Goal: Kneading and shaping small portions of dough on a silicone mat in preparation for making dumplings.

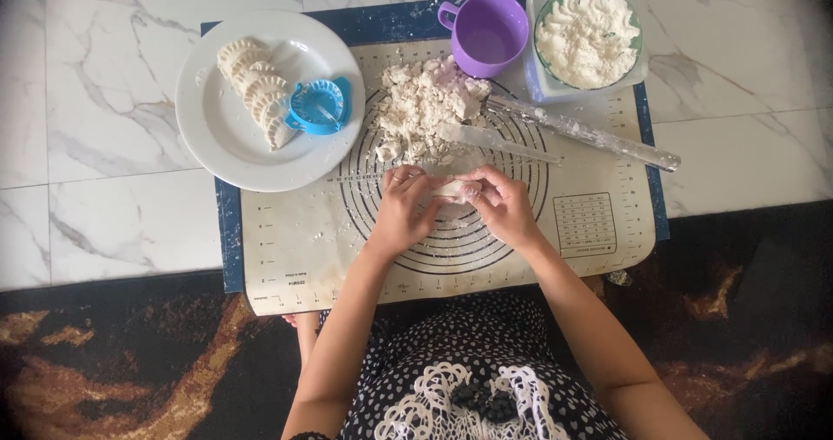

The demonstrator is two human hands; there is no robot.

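On the mat (pixel 286 258), at the middle of its printed rings, both hands meet around a small dough piece (pixel 449 188). The left hand (pixel 403 210) lies palm down with knuckles up, its fingers curled forward and closed on the near left end of the piece; a ring shows on one finger. The right hand (pixel 503 206) comes in from the right, wrist bent inward, fingers curled and pinching the piece's right end, so the fingertips of the two hands nearly touch. Both forearms run up from the bottom edge and converge toward the mat's centre, elbows spread apart over a dotted dress. Just beyond the hands, toward the mat's far edge, sits a crumbly dough heap (pixel 425 106). Beside that heap on the mat's right half lie a clear, floury rolling pin (pixel 590 134), slanting down to the right, and a shorter flat scraper (pixel 499 142) closer to the hands. At the mat's far left corner a white plate (pixel 217 136) overlaps the edge; it carries a row of shaped dumplings (pixel 256 88) and a blue dumpling press (pixel 319 106) touching them. At the mat's far edge stands a purple cup (pixel 486 34), and at the far right corner a bowl (pixel 590 36) of white filling rests in a pale square tub. Around the mat is a marble floor, with a dark patterned rug at its near side.
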